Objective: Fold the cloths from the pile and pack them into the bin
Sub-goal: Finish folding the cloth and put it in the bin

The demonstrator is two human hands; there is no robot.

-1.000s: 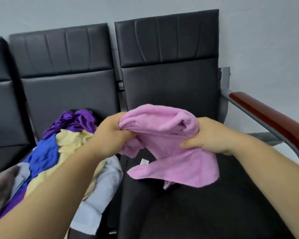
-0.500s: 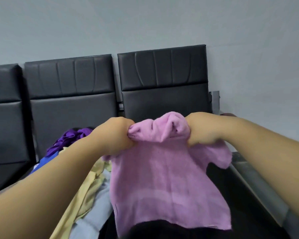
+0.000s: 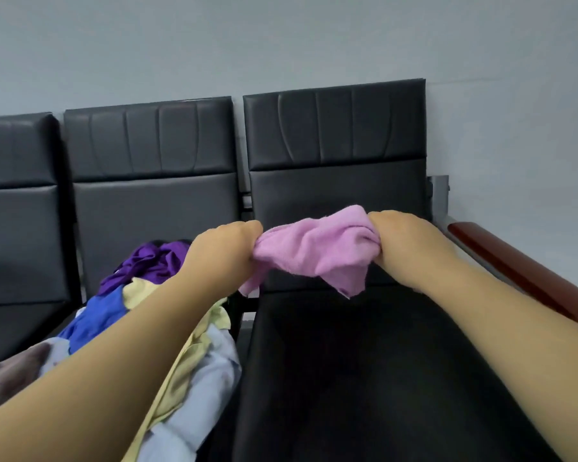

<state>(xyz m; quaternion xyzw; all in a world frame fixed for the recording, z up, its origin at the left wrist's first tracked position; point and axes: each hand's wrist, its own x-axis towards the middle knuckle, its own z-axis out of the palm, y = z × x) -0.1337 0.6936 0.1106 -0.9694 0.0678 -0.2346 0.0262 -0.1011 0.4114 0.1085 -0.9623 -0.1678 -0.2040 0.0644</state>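
Observation:
A pink cloth [image 3: 317,250] hangs bunched in the air above the right-hand black seat [image 3: 364,361]. My left hand [image 3: 224,255] grips its left end and my right hand [image 3: 404,245] grips its right end, with the fabric sagging between them and a corner drooping down. On the middle seat at the left lies the pile of cloths [image 3: 141,311]: purple, blue, pale yellow, light blue and grey pieces, partly hidden by my left forearm. No bin is in view.
Three black padded chairs stand in a row against a grey wall [image 3: 281,45]. A reddish wooden armrest [image 3: 514,271] on a metal frame borders the right seat.
The pink cloth hung spread out below my hands half a second ago; now it is gathered into a short bunch between them. The view has tilted down onto the seat.

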